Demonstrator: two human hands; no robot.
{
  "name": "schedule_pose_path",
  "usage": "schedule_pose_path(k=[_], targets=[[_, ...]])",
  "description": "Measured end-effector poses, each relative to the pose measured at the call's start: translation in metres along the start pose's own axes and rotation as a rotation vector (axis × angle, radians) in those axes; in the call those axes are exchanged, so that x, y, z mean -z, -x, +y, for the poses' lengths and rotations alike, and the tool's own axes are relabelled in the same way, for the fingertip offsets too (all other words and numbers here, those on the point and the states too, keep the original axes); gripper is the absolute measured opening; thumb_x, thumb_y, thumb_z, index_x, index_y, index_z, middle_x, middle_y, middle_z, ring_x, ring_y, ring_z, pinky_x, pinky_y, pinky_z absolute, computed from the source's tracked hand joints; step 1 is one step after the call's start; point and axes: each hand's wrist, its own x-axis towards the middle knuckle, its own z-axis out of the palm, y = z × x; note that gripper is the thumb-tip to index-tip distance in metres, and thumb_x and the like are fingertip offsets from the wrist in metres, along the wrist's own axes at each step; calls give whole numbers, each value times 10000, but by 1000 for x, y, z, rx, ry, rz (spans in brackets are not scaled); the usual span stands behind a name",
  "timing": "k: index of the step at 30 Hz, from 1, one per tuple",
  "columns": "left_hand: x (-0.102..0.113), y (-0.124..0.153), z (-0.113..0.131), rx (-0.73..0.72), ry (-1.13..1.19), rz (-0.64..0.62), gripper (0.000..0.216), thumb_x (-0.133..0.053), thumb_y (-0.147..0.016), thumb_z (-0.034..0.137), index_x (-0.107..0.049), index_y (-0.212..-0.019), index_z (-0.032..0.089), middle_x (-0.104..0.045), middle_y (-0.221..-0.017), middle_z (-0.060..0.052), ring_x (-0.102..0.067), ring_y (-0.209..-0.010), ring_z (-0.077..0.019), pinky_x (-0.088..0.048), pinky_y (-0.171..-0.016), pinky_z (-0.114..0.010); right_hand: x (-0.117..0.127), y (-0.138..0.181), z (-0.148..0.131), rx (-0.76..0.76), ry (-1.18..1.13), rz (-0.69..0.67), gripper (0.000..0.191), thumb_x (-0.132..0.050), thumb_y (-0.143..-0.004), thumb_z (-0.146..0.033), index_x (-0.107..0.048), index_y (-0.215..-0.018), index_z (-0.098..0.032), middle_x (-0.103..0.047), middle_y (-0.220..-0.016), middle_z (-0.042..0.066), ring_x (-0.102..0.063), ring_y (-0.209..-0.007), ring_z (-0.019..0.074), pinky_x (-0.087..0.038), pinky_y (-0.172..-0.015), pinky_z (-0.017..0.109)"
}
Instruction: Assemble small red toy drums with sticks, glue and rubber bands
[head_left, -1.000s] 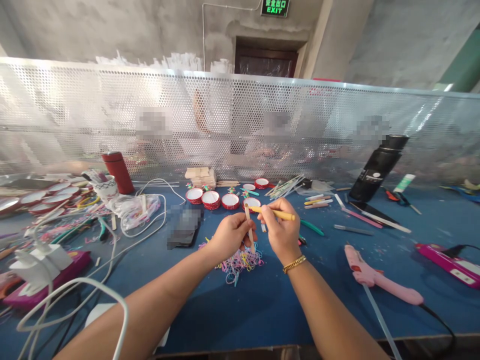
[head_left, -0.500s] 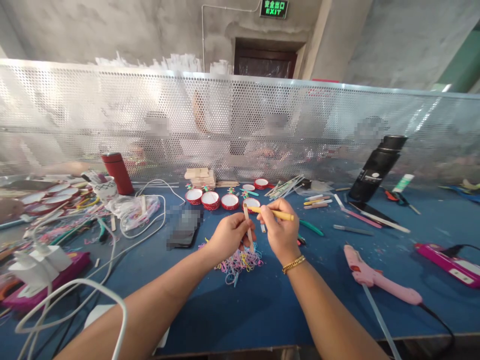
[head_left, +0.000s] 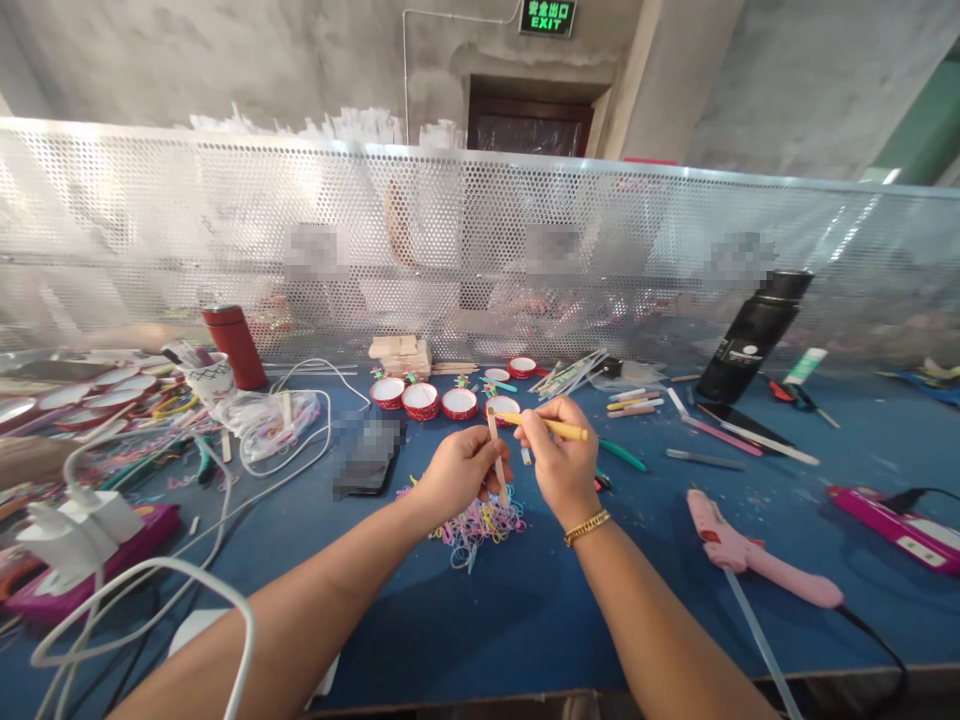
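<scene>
A thin wooden stick (head_left: 501, 478) is pinched upright in my left hand (head_left: 461, 470). My right hand (head_left: 564, 458) grips a yellow pen (head_left: 564, 429), whose tip points left at the upper end of the stick. Whether the tip touches the wood I cannot tell. Below both hands lies a heap of small coloured rubber bands (head_left: 474, 530). Just behind them stand several small red-rimmed drums (head_left: 460, 403) in a row, with little green and red figures at their edges.
A pink glue gun (head_left: 765, 562) lies at the right, before a black bottle (head_left: 756, 340). On the left are a phone (head_left: 370, 455), white cables (head_left: 238, 590), a red flask (head_left: 237, 348) and a power strip (head_left: 142, 540). A perforated metal screen (head_left: 420, 240) closes off the back.
My hands, the stick and the pen look unchanged. At the far left edge, another person's hand has shifted slightly, and more of a red-rimmed disc shows there.
</scene>
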Motion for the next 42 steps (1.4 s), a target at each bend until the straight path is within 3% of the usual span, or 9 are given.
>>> schedule_pose_path(k=[42], targets=[[1, 2, 2, -2, -10, 5, 203, -531, -890, 336, -534, -764, 177, -616, -623, 13, -530, -432, -77, -405, -394, -180, 0, 0, 2, 14, 35, -23, 238, -624, -873, -334, -540, -685, -213, -636, -627, -10, -608, -616, 153, -474, -630, 284]])
